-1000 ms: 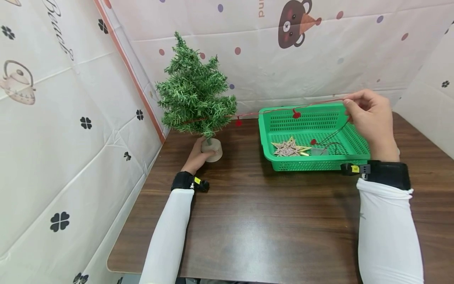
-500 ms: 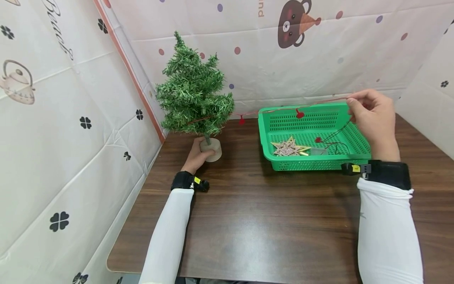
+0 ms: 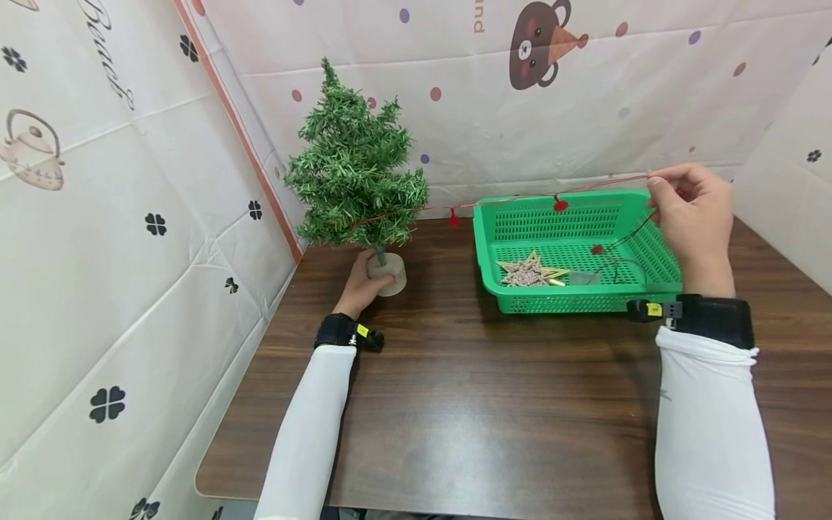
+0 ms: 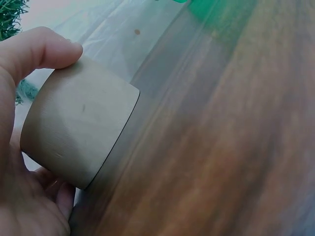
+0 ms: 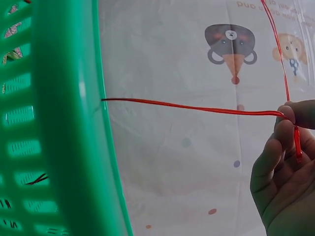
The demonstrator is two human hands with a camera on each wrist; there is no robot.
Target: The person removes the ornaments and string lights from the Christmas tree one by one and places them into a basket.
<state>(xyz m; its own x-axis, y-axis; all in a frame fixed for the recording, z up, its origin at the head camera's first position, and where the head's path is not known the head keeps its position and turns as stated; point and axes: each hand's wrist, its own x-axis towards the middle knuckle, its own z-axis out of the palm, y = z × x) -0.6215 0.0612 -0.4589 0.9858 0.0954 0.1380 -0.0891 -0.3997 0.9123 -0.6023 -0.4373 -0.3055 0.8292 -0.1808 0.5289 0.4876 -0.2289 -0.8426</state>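
A small green artificial Christmas tree (image 3: 354,166) stands upright at the left back of the table on a round pale base (image 4: 83,113). My left hand (image 3: 360,285) grips that base, thumb over its top edge and fingers around the side. Between thumb and fingertips, my right hand (image 3: 695,209) pinches a thin red string (image 5: 197,106) above the right end of the green basket. The string runs nearly taut from the tree's lower branches to that hand. Red pendants (image 3: 560,204) hang along it. From the right hand, its loose end drops into the basket.
The green plastic basket (image 3: 585,297) sits at the back right of the table. Star ornaments (image 3: 525,273) and a small clear piece (image 3: 583,277) lie inside. A printed white cloth (image 3: 481,130) hangs behind the brown wooden table (image 3: 455,404).
My right hand has moved slightly to the right, drawing the string and its pendants along with it. The tree's lower branches have shifted a little left. The left hand keeps its grip on the base.
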